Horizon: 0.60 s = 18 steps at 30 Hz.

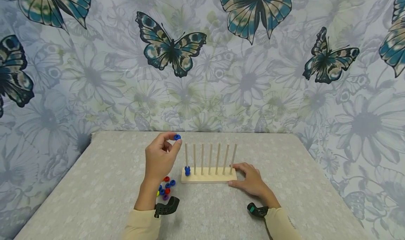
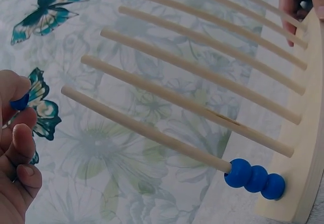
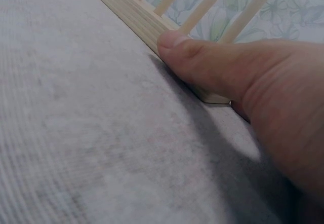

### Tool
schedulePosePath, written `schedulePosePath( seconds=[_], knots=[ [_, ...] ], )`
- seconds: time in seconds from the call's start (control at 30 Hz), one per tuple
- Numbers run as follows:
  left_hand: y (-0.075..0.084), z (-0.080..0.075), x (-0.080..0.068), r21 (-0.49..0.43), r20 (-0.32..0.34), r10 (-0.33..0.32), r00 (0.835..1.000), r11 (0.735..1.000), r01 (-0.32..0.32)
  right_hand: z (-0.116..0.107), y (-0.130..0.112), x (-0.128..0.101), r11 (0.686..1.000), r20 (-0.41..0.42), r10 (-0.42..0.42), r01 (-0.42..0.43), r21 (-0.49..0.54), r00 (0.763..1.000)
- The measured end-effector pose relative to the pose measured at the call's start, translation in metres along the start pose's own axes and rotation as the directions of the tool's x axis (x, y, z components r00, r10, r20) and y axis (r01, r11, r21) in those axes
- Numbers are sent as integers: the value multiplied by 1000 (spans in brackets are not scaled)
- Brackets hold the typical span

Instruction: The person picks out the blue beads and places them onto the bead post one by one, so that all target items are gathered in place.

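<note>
My left hand (image 1: pixel 159 159) pinches a blue bead (image 1: pixel 177 137) between thumb and index finger, raised just left of the top of the leftmost peg (image 1: pixel 186 154). In the left wrist view, fingertips partly cover this bead (image 2: pixel 20 102). The wooden peg rack (image 1: pixel 209 180) stands on the table with several upright pegs in a row. Three blue beads (image 2: pixel 256 178) are stacked at the foot of its leftmost peg; the other pegs are bare. At the right end, my right hand (image 1: pixel 251 179) grips the rack's base, its thumb (image 3: pixel 202 62) along the front edge.
Loose beads lie left of the rack, partly behind my left forearm: red (image 1: pixel 167 190), blue (image 1: pixel 172 182), purple (image 1: pixel 165 197) and yellow (image 1: pixel 158 193). A pale patterned cloth (image 1: pixel 209 215) covers the table. Behind it hangs a butterfly-print backdrop (image 1: pixel 209 92).
</note>
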<state>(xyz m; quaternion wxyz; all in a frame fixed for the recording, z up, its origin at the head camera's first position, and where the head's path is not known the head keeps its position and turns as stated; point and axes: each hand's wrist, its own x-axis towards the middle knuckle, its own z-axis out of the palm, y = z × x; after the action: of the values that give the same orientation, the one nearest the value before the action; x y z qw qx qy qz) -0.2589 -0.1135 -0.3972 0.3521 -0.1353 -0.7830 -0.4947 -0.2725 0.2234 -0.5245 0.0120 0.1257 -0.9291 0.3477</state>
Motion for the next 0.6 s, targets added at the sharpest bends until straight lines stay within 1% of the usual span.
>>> schedulePosePath(
  seconds=[0.17,0.27,0.5,0.6],
  knots=[
    [0,4,-1,-6,33,12,999,1000,-11,-1,0,-1,1000,-3,7,-7,3,1000],
    [-1,6,-2,0,51,6,999,1000,-6,-1,0,-1,1000,-5,8,-8,8,1000],
    [-2,9,-4,34,62,14,998,999,-17,0,2,-1,1000,-9,-2,2,3,1000],
    [-1,9,-5,46,70,8,998,999,-12,1,2,0,1000,-13,-6,6,0,1000]
  ],
)
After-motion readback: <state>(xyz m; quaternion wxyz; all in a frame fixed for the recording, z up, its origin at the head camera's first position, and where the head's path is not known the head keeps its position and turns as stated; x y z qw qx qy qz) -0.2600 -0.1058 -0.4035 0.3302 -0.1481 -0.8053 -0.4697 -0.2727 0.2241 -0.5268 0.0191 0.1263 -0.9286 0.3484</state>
